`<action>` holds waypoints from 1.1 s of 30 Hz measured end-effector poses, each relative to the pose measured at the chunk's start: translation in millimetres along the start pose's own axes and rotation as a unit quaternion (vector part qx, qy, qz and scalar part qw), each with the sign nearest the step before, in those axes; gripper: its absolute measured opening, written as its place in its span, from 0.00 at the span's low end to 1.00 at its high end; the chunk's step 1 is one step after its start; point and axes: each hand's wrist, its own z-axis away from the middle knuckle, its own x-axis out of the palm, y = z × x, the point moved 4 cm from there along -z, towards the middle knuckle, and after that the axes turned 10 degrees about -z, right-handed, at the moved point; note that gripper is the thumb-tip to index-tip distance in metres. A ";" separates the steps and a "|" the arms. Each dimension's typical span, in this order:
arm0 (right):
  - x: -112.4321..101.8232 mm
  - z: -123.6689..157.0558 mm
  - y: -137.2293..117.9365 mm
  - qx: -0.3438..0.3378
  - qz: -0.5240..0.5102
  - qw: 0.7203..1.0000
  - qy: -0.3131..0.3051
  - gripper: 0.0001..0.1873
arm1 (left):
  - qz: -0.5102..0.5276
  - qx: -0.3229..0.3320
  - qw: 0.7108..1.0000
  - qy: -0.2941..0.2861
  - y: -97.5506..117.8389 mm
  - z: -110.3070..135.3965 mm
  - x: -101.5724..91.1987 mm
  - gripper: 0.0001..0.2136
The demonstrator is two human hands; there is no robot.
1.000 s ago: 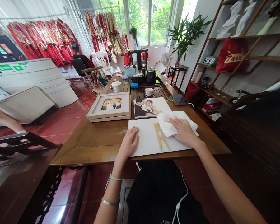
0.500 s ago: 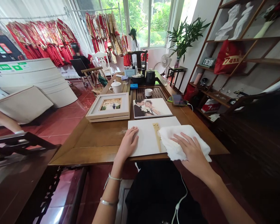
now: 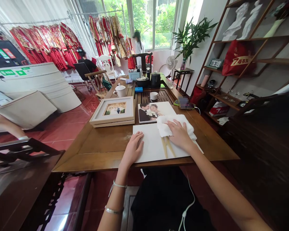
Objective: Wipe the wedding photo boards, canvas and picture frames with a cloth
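A white board [image 3: 151,144] lies flat on the near edge of the wooden table [image 3: 103,146]. My left hand [image 3: 133,148] rests flat on the board's left edge, fingers spread, holding nothing. My right hand [image 3: 179,134] presses a white cloth [image 3: 170,125] onto the far right part of the board, fingers stretched over it. A tan wooden stand piece [image 3: 167,147] lies on the board, partly under the cloth. Just beyond the board lies a photo print of a couple [image 3: 150,110].
A white picture frame [image 3: 114,110] with a photo sits on the table's left. Farther back stand a teapot [image 3: 120,89], a cup [image 3: 154,95], a kettle and a tea tray. A phone [image 3: 185,102] lies at right. Shelves stand right, red garments on racks behind, other people seated far off.
My right hand slid the cloth from the board's near right corner up and left to its far edge, over the stand's top. My left hand stayed put.
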 end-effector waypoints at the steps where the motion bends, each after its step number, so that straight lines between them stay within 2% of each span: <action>1: 1.5 0.0 -2.0 -0.004 0.002 1.000 0.002 0.32 | 0.000 0.001 1.000 -0.001 -0.1 0.1 0.1 0.17; 5: 6.8 17.4 -11.0 -0.024 0.014 1.000 0.010 0.33 | -0.001 -0.004 1.000 -0.006 0.5 0.5 -0.1 0.17; 13: -3.4 102.0 -22.9 -0.077 0.022 0.997 0.007 0.43 | -0.004 -0.007 1.000 -0.006 1.8 -0.4 0.4 0.17; 17: -8.2 121.2 -22.1 -0.091 0.011 0.996 0.006 0.45 | -0.009 -0.005 1.000 -0.005 0.8 -0.6 0.9 0.17; 21: -7.7 104.4 -20.8 -0.078 -0.002 0.997 -0.014 0.43 | -0.003 -0.001 1.000 0.001 0.1 -0.7 0.7 0.17; 27: -2.8 45.4 -18.0 -0.036 -0.017 0.998 -0.041 0.40 | 0.003 0.000 1.000 0.007 -0.9 -0.5 0.4 0.16; 33: 5.3 -0.8 -17.6 -0.034 -0.034 0.998 -0.043 0.34 | 0.000 0.003 1.000 0.004 -1.7 0.2 0.3 0.16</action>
